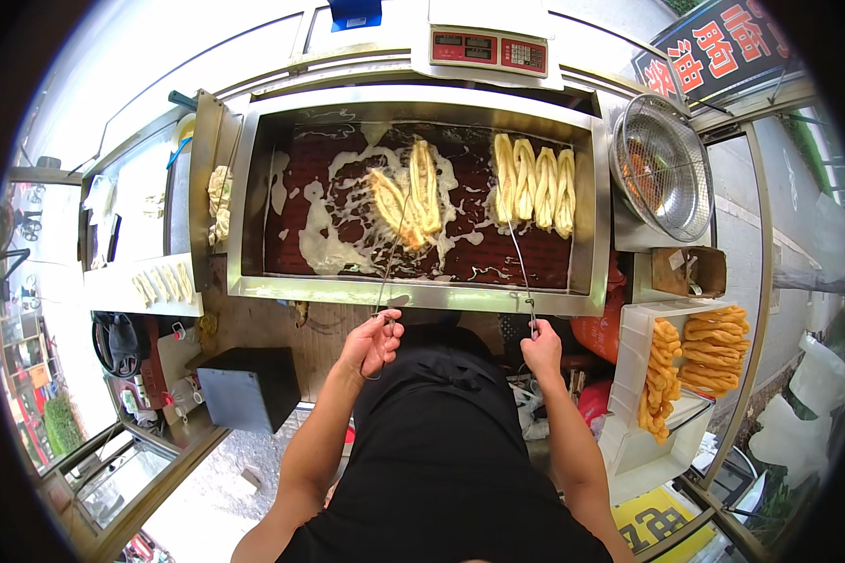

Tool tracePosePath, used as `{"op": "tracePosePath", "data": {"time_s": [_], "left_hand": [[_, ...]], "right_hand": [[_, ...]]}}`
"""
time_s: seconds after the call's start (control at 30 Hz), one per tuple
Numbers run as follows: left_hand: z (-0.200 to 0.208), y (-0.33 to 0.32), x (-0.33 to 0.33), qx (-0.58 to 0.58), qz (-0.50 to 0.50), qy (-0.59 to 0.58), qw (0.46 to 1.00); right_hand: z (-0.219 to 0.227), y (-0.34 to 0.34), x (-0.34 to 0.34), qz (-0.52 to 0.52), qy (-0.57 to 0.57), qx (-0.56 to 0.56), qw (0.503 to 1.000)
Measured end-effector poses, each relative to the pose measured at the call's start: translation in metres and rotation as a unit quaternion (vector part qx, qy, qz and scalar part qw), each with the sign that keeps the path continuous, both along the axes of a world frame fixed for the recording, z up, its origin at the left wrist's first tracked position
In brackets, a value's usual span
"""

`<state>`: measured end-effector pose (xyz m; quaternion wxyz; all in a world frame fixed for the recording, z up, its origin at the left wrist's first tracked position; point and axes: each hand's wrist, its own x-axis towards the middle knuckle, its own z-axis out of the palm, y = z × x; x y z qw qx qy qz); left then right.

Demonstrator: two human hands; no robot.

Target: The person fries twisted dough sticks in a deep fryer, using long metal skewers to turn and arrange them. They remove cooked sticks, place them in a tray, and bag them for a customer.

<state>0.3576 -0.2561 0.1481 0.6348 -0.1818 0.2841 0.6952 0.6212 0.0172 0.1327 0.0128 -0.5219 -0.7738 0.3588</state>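
Two grips | left fingers [391, 330] curled round thin rod [385, 279] | right fingers [538, 337] clenching second rod [524, 277]

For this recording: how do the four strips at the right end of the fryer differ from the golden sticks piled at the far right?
Colour: the four strips are pale yellow, while the golden sticks are a deep orange-brown.
Place: the four strips lie in the oil; the golden sticks are out of it.
Arrangement: the four strips lie side by side, whereas the golden sticks are heaped in two piles.
Both are long and narrow.
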Motion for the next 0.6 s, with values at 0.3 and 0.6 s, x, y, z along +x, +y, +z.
{"op": "tracePosePath", "data": {"time_s": [0.3, 0.6], "left_hand": [[-0.015, 0.013, -0.007, -0.164, -0.214, 0.297, 0.916], [0.034, 0.043, 0.016, -0.379, -0.288, 0.665, 0.576]], "right_hand": [[0.002, 0.002, 0.0, -0.003, -0.006, 0.001, 1.0], [0.0, 0.004, 0.004, -0.004, -0.01, 0.002, 1.0]]}}
